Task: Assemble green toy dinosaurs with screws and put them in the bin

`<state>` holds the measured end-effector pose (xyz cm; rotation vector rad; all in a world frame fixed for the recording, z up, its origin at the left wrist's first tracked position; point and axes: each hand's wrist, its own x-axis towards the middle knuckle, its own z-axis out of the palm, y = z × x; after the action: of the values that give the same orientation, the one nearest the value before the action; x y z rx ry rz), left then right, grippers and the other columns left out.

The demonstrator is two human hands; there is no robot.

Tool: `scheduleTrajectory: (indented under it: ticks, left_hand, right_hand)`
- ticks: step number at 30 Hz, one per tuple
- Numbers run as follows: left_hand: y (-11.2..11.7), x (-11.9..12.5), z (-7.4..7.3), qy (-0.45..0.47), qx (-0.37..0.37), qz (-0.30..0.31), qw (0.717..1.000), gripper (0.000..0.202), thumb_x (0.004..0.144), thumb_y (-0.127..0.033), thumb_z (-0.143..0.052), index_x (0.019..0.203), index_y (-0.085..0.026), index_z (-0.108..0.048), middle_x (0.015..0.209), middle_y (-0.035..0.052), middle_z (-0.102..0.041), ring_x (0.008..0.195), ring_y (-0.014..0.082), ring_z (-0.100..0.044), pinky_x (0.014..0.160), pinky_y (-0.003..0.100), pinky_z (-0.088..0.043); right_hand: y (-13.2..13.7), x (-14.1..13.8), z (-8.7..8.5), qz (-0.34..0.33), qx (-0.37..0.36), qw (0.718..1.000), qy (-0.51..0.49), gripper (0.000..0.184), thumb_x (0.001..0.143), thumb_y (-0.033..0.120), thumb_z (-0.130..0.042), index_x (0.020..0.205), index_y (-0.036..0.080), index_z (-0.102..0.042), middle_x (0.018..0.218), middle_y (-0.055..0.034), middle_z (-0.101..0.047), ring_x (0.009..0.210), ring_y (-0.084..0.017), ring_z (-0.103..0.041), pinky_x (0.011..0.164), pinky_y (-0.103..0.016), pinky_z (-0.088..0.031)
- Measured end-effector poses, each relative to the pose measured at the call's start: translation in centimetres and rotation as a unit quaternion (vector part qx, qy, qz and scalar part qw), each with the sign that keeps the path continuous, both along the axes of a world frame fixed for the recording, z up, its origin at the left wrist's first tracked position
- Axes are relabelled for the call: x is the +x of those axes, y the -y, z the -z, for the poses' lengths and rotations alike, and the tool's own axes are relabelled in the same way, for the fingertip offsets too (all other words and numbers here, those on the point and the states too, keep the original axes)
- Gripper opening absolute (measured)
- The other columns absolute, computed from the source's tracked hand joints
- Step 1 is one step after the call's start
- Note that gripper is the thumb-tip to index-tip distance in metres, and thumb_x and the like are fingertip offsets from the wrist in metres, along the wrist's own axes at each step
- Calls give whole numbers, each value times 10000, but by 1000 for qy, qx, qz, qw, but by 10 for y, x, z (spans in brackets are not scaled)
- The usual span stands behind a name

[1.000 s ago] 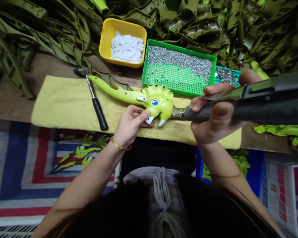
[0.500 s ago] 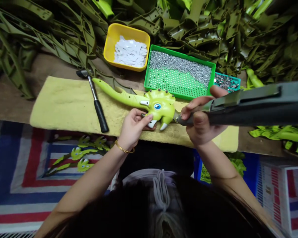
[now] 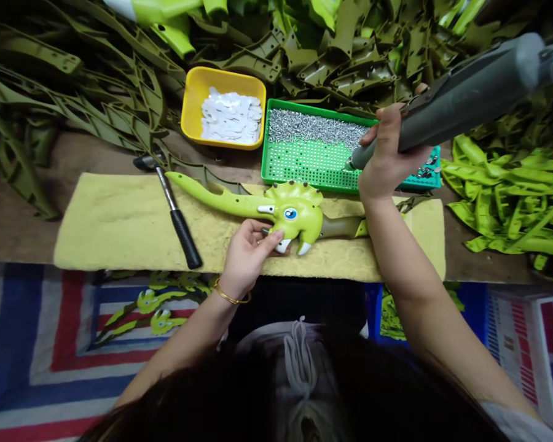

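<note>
from my remote seat i am watching the left hand (image 3: 246,258) gripping a lime-green plastic triceratops-head piece (image 3: 295,212) by its lower edge, the fingers curling just beside the white tusks. the piece is lying flat on a pale yellow felt pad (image 3: 105,227), its long tapering arm reaching toward a black-handled steel hammer (image 3: 179,227). the right hand (image 3: 389,150) is holding a grey electric screwdriver (image 3: 447,107) up and well apart from the left hand, its tip pointing over a green perforated tray (image 3: 304,166). the piece is showing a blue-and-white eye in place, but i cannot tell which of its holes are filled. silver screws (image 3: 308,129) are covering only the upper part of the tray, white discs (image 3: 230,116) are filling a yellow plastic tub (image 3: 198,104), and heaps of olive-green moulded parts (image 3: 345,61) are lying behind.
</note>
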<state>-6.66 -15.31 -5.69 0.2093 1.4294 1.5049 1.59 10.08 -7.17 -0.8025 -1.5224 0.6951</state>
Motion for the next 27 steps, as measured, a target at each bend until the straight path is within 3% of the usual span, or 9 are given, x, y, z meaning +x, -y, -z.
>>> scheduleTrajectory:
  ticks: [3, 7, 10, 14, 19, 24, 27]
  left_hand:
    - [0, -1, -1, 2, 0, 3, 1000, 546, 581, -445, -871, 854, -171, -486, 629, -1, -684, 550, 174, -688, 602, 314, -604]
    - [-1, 1, -6, 18, -10, 2, 1000, 542, 584, -434, -871, 855, -168, -484, 641, -8, -681, 569, 174, -692, 603, 317, -607]
    - [-3, 6, -8, 27, -14, 7, 1000, 541, 584, -431, -872, 857, -163, -490, 657, -1, -688, 580, 172, -695, 604, 316, -611]
    - [-6, 14, -6, 28, -14, 0, 1000, 570, 543, -450, -888, 835, -160, -493, 641, -6, -681, 579, 170, -692, 582, 305, -611]
    - [-7, 14, -4, 28, -12, -1, 1000, 578, 534, -458, -892, 833, -163, -495, 637, -8, -681, 575, 166, -689, 588, 309, -615]
    - [-6, 15, 0, 20, -8, -4, 1000, 554, 566, -460, -878, 843, -170, -496, 638, -17, -669, 573, 169, -686, 580, 311, -610]
    - [-5, 16, 2, 16, -10, -8, 1000, 554, 569, -478, -871, 848, -173, -502, 644, -15, -667, 579, 173, -687, 576, 304, -603]
  right_hand:
    - [4, -4, -7, -38, -20, 999, -34, 502, 864, 684, -453, 1218, 332, -506, 961, -3, -658, 622, -111, -559, 642, -348, -560]
    - [14, -9, -34, 9, 36, 986, -163, 392, 775, 619, -652, 978, 294, -570, 837, 37, -608, 494, -61, -482, 462, -281, -465]
    - [35, -3, -60, -24, 57, 976, -208, 357, 798, 557, -662, 1037, 305, -578, 826, 44, -609, 463, -47, -492, 410, -242, -395]
    - [73, 12, -80, -94, 31, 983, -153, 349, 842, 554, -602, 1139, 371, -586, 834, 54, -611, 424, -36, -482, 388, -221, -398]
    - [95, 10, -72, -132, 37, 981, -139, 358, 812, 562, -635, 1139, 424, -592, 820, 61, -611, 411, -53, -467, 394, -241, -438]
    - [99, 1, -49, -157, 29, 979, -129, 357, 776, 525, -690, 1089, 380, -601, 643, 83, -528, 418, -80, -477, 461, -263, -497]
    - [102, 4, -46, -174, 32, 980, -95, 370, 772, 506, -694, 1102, 373, -594, 631, 87, -536, 422, -92, -488, 496, -288, -533]
